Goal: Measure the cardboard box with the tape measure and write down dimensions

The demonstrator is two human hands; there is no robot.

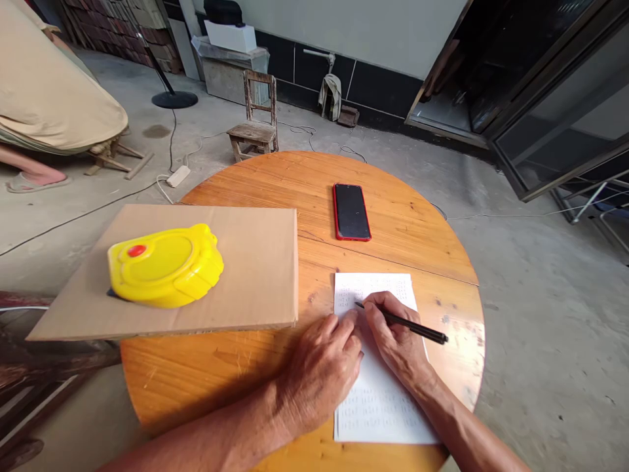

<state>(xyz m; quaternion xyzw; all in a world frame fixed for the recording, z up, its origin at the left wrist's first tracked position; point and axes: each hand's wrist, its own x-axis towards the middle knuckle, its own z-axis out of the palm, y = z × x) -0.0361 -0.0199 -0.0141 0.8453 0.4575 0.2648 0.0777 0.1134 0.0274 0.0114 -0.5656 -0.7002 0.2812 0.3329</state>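
A sheet of white paper [378,413] with rows of small handwritten marks lies on the round wooden table. My right hand [398,334] is closed around a black pen [417,326], whose tip meets the paper near the written rows at the top. My left hand [324,367] rests on the paper's left side, fingers slightly bent and laid down on it, holding nothing. Its fingertips are close to the pen hand, and both hands cover part of the writing.
A phone in a red case [352,212] lies beyond the paper. To the left, a yellow plastic case with a red button [167,265] sits on a cardboard sheet [260,275] overhanging the wooden table [206,380]. Behind stands a small wooden chair [253,131]; a person reclines at far left.
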